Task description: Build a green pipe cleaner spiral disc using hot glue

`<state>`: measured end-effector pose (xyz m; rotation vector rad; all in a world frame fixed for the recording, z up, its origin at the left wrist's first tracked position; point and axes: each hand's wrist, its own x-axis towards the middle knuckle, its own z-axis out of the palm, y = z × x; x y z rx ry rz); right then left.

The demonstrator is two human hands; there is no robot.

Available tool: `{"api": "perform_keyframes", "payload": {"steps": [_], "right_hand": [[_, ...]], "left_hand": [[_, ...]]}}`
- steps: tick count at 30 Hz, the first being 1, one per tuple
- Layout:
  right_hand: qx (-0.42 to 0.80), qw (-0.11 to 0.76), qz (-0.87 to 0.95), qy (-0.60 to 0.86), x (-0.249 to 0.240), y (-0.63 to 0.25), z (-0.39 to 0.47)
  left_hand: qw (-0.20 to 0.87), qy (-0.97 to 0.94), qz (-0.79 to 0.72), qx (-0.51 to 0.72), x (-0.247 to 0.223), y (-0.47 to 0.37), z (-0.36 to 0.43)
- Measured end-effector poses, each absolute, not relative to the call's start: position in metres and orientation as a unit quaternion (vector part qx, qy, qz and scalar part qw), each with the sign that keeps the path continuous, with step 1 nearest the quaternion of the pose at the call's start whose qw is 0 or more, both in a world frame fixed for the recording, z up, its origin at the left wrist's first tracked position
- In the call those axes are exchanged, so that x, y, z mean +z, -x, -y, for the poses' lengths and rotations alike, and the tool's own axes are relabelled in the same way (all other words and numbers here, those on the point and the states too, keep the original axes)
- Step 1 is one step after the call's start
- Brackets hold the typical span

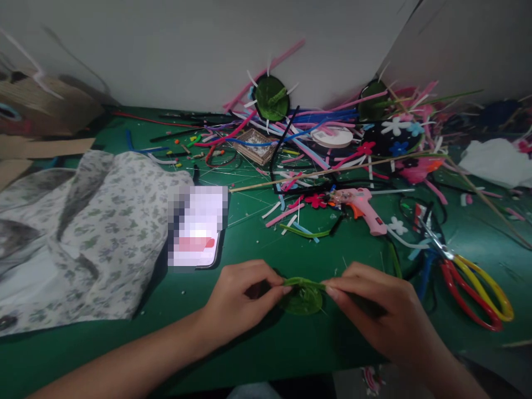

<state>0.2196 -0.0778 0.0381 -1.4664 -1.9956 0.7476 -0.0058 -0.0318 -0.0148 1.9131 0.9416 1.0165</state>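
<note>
A round, translucent green disc is in front of me, just above or on the green table; I cannot tell which. Along its far edge runs a green pipe cleaner. My left hand pinches the left end of that pipe cleaner between thumb and forefinger. At the other end, my right hand closes thumb and fingertips on it by the disc's right side. Beyond my right hand lie a pink glue gun and large scissors with red and yellow handles.
A phone with a lit screen rests beside a patterned cloth on the left. Pipe cleaners and scraps are piled toward the wall, with a green round piece leaning there. A long thin stick crosses the table.
</note>
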Motion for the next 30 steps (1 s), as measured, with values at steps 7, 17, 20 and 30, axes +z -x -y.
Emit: {"api": "perform_keyframes", "payload": {"steps": [7,17,20,30], "right_hand": [[0.270,0.282,0.728,0.564,0.0350,-0.2161,0.0800],[0.271,0.291,0.732,0.553,0.0327,-0.2145,0.0801],[0.261,0.284,0.746,0.542,0.0319,-0.2149,0.0778],[0.172,0.266,0.791,0.523,0.0299,-0.2128,0.0770]], "left_hand": [[0.381,-0.750,-0.367,0.398,-0.0161,0.0063,0.0308],[0.385,-0.746,-0.356,0.409,-0.0150,0.0067,0.0320],[0.387,-0.746,-0.355,0.409,-0.0153,0.0062,0.0310],[0.386,-0.748,-0.343,0.417,-0.0157,0.0073,0.0313]]}}
